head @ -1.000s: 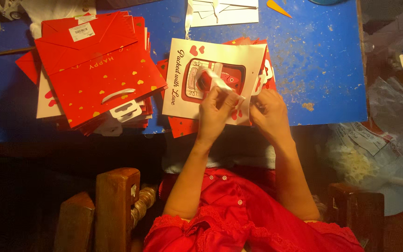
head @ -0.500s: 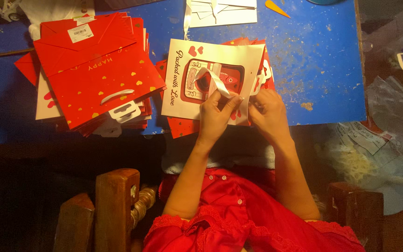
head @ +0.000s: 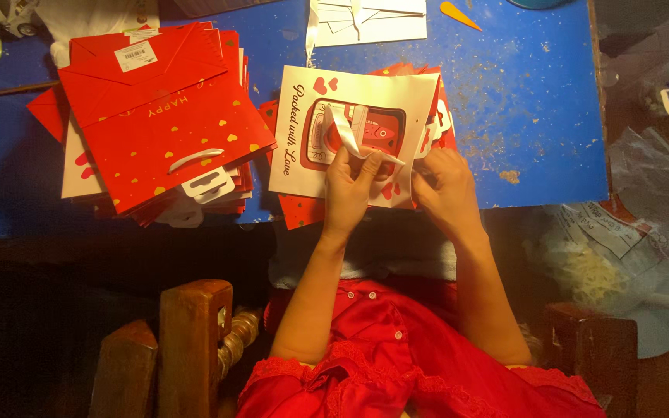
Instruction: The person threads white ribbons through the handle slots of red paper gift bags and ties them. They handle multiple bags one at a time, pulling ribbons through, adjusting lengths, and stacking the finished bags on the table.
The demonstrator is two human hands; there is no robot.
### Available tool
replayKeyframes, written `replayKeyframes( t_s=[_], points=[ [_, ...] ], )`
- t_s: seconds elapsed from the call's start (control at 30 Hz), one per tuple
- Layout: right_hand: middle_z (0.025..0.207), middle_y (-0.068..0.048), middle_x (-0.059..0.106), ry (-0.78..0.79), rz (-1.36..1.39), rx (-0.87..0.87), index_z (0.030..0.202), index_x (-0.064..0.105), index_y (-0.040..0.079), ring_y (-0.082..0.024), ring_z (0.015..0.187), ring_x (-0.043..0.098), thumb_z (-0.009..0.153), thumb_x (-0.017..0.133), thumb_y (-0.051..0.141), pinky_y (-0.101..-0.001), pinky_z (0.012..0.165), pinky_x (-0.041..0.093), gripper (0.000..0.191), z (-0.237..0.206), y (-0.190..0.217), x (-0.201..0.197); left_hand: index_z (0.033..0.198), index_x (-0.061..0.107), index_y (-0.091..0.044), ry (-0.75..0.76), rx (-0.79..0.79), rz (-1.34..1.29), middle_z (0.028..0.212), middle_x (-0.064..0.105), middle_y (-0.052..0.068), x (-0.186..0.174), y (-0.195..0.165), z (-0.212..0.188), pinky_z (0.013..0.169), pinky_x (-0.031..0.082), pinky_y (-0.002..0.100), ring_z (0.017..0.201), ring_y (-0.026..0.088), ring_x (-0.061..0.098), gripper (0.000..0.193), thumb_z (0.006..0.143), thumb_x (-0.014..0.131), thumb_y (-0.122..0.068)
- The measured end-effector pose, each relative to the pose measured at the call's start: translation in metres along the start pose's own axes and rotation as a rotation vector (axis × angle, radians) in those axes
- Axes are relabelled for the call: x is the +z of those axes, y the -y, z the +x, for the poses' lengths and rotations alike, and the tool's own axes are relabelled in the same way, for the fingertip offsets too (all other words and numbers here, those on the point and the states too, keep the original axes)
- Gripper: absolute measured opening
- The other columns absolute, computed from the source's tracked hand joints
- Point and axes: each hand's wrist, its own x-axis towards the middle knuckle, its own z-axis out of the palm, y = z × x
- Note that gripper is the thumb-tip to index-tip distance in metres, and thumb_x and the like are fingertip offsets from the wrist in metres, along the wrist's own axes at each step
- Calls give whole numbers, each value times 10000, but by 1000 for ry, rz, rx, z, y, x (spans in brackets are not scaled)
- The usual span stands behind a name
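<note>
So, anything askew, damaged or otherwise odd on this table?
Mostly no. The left hand and right hand work a white ribbon on a white gift bag. The red bag stack is fanned unevenly, not squared. The blue table has worn, chipped paint.

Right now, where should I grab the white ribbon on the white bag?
Pinch the white ribbon on its raised loop, coming from above on the near side. The loop arches off the white paper bag, so fingers can slip around it. The left hand already holds its lower end.
</note>
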Motion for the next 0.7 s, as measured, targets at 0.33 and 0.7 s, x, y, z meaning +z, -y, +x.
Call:
replayKeyframes(
  t_s=[0.33, 0.7],
  points=[
    [813, -137, 573, 8, 16, 7, 928, 648, 35, -336, 854, 565, 855, 607, 76, -430, 820, 444, 93, -2, 1, -2, 1049, 722, -21, 86, -113, 178, 738, 670, 2, 9, -19, -6, 544, 443, 214, 615, 62, 596, 168, 946, 730, -154],
    [801, -138, 563, -11, 18, 9, 889, 630, 17, -339, 842, 563, 862, 640, 88, -433, 814, 441, 76, -2, 0, 0, 1044, 677, 8, 88, -35, 14, 968, 740, 78, 2, -4, -4, 784, 617, 275, 868, 119, 716, 188, 1055, 629, -173]
  ],
)
